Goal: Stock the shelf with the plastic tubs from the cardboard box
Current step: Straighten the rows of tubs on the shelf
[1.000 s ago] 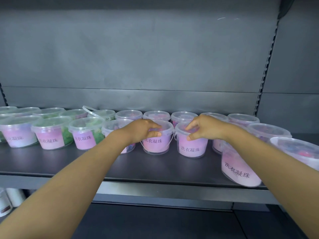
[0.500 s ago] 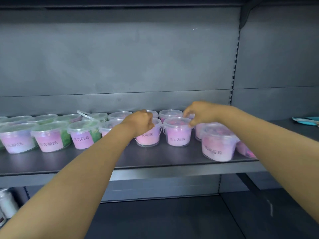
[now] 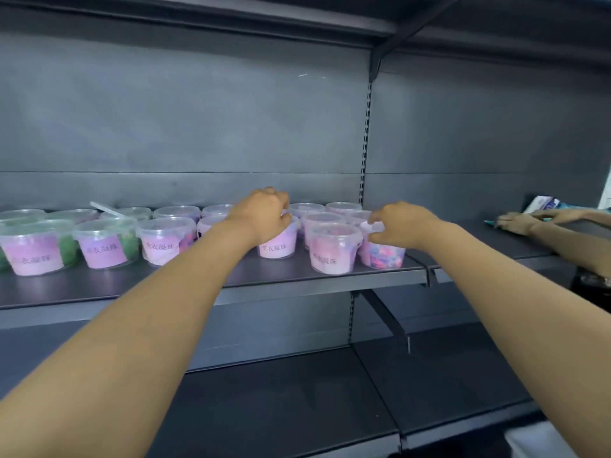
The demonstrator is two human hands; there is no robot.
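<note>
Head, right hand (image 3: 401, 226) grips shelf-end tub (image 3: 386, 256)

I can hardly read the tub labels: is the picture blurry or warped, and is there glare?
Head view: labels on the tubs are soft, slightly blurred; the wide lens slants the shelf edge; lighting is dim and even, with a faint sheen on the shelf, no harsh glare.
</note>
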